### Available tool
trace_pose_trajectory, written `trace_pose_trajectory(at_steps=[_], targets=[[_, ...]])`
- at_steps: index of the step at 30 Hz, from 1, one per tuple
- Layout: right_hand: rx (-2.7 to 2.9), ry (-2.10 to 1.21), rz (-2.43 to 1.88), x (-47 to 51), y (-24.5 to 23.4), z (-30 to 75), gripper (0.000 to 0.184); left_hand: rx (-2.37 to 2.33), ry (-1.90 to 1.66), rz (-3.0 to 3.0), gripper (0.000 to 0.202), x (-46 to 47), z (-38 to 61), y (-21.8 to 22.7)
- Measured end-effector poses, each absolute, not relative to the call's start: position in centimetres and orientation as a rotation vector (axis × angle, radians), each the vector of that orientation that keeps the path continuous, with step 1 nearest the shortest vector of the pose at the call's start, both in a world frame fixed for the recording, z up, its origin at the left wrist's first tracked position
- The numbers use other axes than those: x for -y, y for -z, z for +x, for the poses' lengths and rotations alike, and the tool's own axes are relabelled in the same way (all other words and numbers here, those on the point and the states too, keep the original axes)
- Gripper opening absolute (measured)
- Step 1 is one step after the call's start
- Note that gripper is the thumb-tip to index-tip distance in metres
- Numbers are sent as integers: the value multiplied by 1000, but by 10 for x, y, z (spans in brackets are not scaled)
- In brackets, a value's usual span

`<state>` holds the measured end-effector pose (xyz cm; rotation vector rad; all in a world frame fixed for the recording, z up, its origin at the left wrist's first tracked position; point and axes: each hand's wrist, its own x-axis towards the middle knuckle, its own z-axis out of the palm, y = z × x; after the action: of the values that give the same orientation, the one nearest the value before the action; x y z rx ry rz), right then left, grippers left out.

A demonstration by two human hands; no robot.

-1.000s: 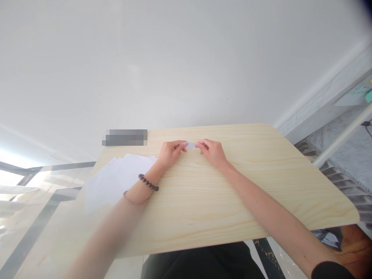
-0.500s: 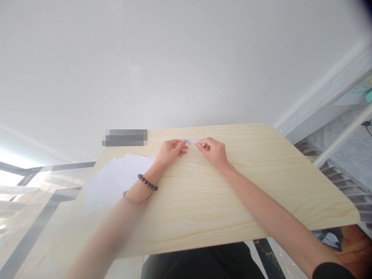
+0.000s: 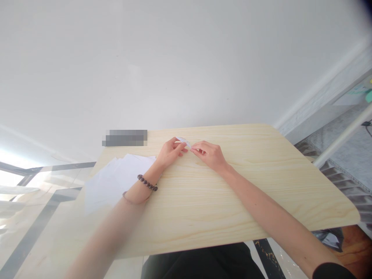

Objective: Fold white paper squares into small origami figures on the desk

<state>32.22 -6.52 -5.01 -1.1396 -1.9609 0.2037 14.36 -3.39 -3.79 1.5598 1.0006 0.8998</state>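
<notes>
Between both hands is a small piece of folded white paper, held just above the far middle of the wooden table. My left hand grips its left part between thumb and fingers. At the paper's right end, the thumb and forefinger of my right hand pinch the tip. The fingers cover part of the paper, so its full shape is hidden. Left of my left wrist, several white sheets lie loosely stacked on the table.
The pale wood table has rounded corners and stands against a white wall. A blurred-out grey block covers something at the table's far left corner. A pale pole slants past the right edge.
My right hand has shifted slightly left and nearer to me, closer to my left hand. The paper now slopes down more steeply to the right, and more of its left end shows.
</notes>
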Motion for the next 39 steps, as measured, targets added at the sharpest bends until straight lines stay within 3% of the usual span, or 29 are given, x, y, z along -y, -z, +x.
trace_pose_trajectory(at_steps=[15,26,39], targets=[[1823,-461,-1224,64,49,320,20,-986,-853,1679,43,39,144,33],[1886,-443,-1279,62,53,322,25,-1091,-855,1890,39,40,143,35],[1861,-391,-1351,64,50,318,17,-1304,-814,2435,34,48,149,32]])
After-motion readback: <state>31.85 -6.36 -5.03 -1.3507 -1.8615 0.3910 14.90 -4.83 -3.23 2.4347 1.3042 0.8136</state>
